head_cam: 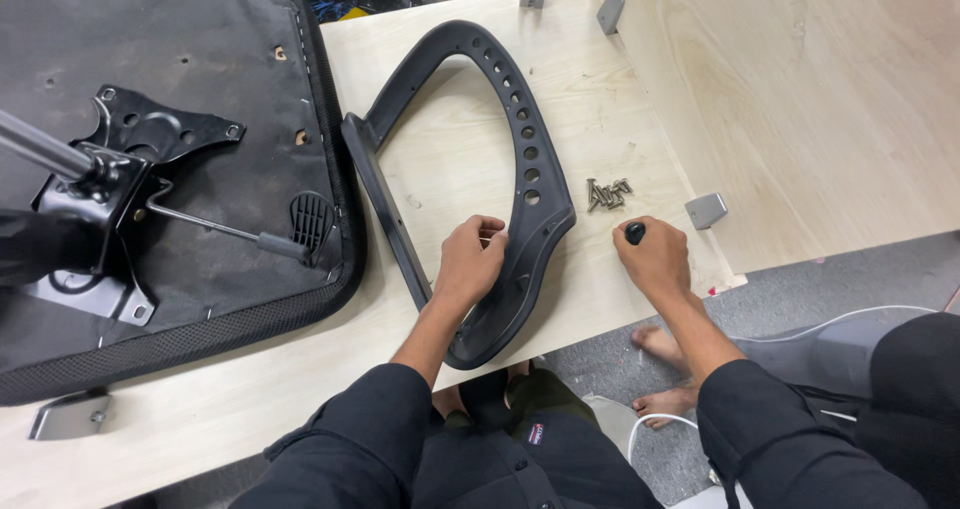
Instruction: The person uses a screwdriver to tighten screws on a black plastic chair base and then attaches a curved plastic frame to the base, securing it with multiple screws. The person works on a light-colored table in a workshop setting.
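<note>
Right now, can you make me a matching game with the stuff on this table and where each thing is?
1. black chair armrest
2. pile of screws
3. upturned chair seat
4. black-handled tool

a. in the right hand
b. at the table's far left
c. gripped by the left hand
d. loose on the wood just above the right hand

Pairs: 1-c, 2-d, 3-b, 4-a

Bare wood inside armrest frame [525,159] open; screw pile [607,194], bracket [706,210] crowd right side.
</note>
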